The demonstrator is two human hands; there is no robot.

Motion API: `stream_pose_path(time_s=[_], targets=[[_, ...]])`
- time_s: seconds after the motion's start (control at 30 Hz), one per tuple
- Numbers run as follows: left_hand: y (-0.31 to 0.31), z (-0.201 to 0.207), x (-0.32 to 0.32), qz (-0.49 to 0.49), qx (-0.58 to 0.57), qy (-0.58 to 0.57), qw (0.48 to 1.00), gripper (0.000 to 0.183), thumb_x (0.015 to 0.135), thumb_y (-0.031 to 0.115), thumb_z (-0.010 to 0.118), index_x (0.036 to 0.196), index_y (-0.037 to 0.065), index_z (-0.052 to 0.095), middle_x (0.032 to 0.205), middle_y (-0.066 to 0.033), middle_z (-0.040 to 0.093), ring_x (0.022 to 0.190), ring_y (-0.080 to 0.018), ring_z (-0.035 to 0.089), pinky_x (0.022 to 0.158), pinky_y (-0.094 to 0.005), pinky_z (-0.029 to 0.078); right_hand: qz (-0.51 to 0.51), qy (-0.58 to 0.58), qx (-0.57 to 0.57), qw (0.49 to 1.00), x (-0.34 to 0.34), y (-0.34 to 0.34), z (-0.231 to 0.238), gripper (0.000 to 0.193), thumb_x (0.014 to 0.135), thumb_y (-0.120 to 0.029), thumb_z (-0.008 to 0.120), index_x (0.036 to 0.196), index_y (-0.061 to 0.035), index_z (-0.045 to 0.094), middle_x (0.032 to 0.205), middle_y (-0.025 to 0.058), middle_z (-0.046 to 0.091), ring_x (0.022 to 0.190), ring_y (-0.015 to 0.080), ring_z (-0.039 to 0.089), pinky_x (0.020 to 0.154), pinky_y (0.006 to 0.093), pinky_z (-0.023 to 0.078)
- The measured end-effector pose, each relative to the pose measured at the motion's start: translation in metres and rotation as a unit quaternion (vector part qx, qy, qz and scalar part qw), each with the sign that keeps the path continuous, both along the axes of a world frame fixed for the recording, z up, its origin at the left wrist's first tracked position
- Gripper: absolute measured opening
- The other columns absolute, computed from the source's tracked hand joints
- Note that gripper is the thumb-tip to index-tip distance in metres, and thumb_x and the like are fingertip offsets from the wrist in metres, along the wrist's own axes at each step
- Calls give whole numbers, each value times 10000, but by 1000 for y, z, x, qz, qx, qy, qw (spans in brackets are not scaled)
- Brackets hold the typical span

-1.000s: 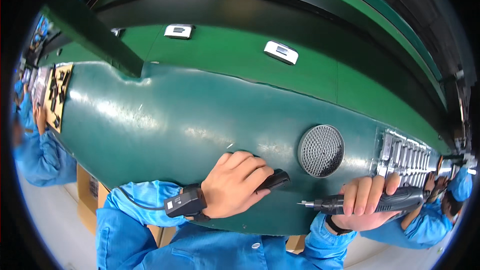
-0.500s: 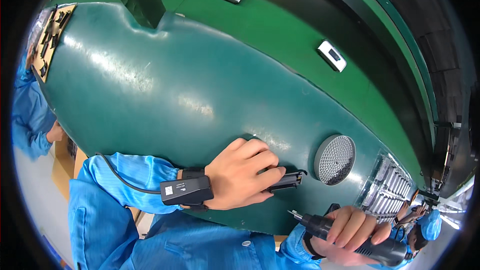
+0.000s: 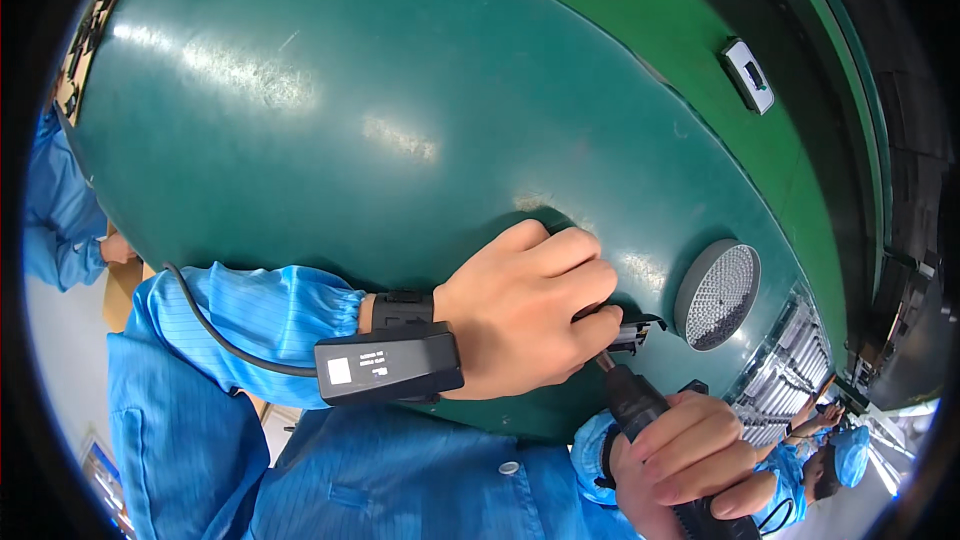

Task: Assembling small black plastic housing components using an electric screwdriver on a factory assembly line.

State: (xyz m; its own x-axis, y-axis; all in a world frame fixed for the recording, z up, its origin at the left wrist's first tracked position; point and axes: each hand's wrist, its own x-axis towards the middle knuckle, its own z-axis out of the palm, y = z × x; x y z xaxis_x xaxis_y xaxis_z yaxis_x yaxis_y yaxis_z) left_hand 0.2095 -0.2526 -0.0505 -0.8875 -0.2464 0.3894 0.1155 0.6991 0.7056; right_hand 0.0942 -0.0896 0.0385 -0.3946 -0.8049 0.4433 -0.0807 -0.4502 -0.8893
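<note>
My left hand (image 3: 535, 305) is closed around a slim black plastic part (image 3: 636, 331), pressing it down on the green tabletop. Only the part's right end shows past the fingers; the rest is hidden beneath my hand. In my right hand (image 3: 700, 455) is a black electric screwdriver (image 3: 638, 402), gripped around its body. Its tip points up and left, close beside my left fingertips and the end of the black part. Whether the tip touches the part cannot be made out.
A round grey dish with a perforated grid (image 3: 693, 302) stands right of my left hand. Clear trays of silvery parts (image 3: 780, 365) lie at the far right. Co-workers in blue sit left (image 3: 65, 210) and right (image 3: 790, 460). A white-and-black device (image 3: 748, 76) lies on the green strip beyond.
The screwdriver's tip has come up to the black part beside my left fingers. My left hand and the part sit farther right and higher in view, as the view has shifted.
</note>
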Motion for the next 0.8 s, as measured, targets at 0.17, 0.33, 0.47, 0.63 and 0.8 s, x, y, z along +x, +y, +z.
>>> stream_pose_path(time_s=[0.17, 0.33, 0.47, 0.63, 0.8], targets=[[1, -1, 3, 5, 6, -3, 1000, 429, 577, 199, 852, 985, 117, 745, 928, -5, 552, 1012, -222, 599, 681, -350, 415, -20, 8, -41, 999, 4, -7, -16, 313, 1018, -308, 449, 1203, -63, 511, 819, 151, 554, 649, 290, 537, 572, 465, 484], [2, -3, 2, 5, -5, -1, 1000, 428, 576, 199, 851, 985, 121, 750, 928, -1, 553, 1018, -218, 594, 688, -352, 422, -25, 3, -52, 998, 3, -11, -23, 312, 1029, -322, 436, 1186, -62, 507, 828, 152, 556, 663, 293, 541, 565, 460, 472], [2, -3, 3, 3, -7, -11, 1000, 436, 572, 204, 852, 988, 122, 753, 930, 1, 555, 1025, -215, 591, 698, -352, 425, -34, -19, -68, 997, 7, -14, -33, 300, 1027, -313, 447, 1184, -64, 507, 830, 152, 558, 677, 294, 545, 575, 458, 473], [0, -3, 4, -2, -4, -9, 1000, 448, 567, 211, 853, 994, 121, 754, 934, 4, 559, 1035, -213, 588, 712, -352, 423, -38, -24, -67, 997, 9, -19, -29, 302, 1019, -320, 473, 1177, -65, 511, 835, 155, 560, 687, 296, 548, 587, 456, 476], [-1, -3, 4, -5, -2, -17, 1000, 450, 567, 212, 853, 997, 122, 754, 935, 5, 558, 1044, -210, 584, 720, -352, 421, -128, -21, -105, 986, 14, -29, -37, 549, 964, -623, 577, 1016, -86, 471, 692, 55, 533, 570, 175, 507, 500, 317, 464]])
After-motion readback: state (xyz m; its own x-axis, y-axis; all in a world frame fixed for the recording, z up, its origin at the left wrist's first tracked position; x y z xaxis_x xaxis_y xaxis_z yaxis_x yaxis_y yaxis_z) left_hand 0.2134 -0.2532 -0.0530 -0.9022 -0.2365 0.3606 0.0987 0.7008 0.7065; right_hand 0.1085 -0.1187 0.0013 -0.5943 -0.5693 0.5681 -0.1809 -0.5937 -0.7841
